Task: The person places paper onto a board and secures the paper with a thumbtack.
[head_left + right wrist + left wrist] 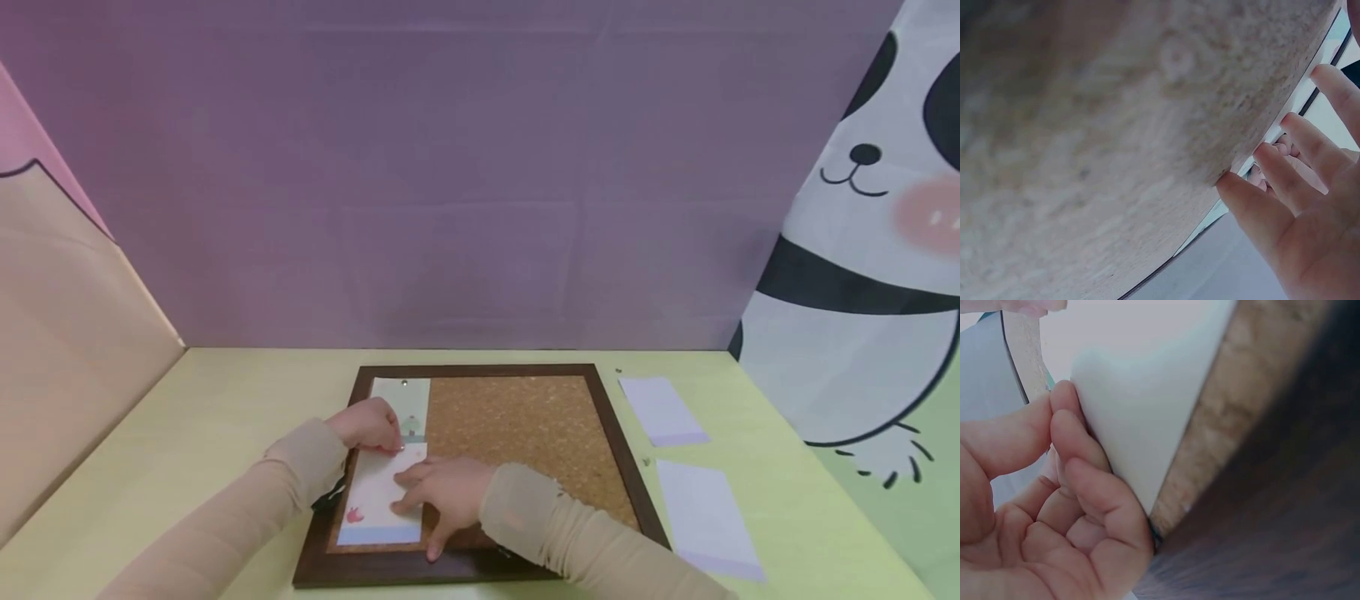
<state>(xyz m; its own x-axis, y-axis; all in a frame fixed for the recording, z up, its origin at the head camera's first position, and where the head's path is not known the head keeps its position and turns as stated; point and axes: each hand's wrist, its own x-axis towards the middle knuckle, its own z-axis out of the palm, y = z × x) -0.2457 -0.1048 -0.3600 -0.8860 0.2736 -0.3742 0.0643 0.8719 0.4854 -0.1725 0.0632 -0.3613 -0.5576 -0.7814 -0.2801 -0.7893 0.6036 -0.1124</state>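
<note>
A white card (382, 492) with a blue lower strip and a small red drawing lies on a framed cork board (517, 425). My left hand (369, 425) is at its top edge, thumb and forefinger pinching a small shiny thumbtack (402, 448) there. In the left wrist view, the other fingers of my left hand (1079, 494) are curled against the card (1141, 394), and the fingertips hide the tack. My right hand (453, 492) rests with spread fingers on the card's right side and the cork. Above lies a pale green card (397, 404) with a tack (405, 382) near its top.
Right of the board, two white cards, an upper card (660, 408) and a lower card (708, 512), lie on the yellow table (225, 417). Small tacks lie near them, one at the back (618, 370) and another tack (647, 461) by the frame. A purple backdrop (465, 183) stands behind.
</note>
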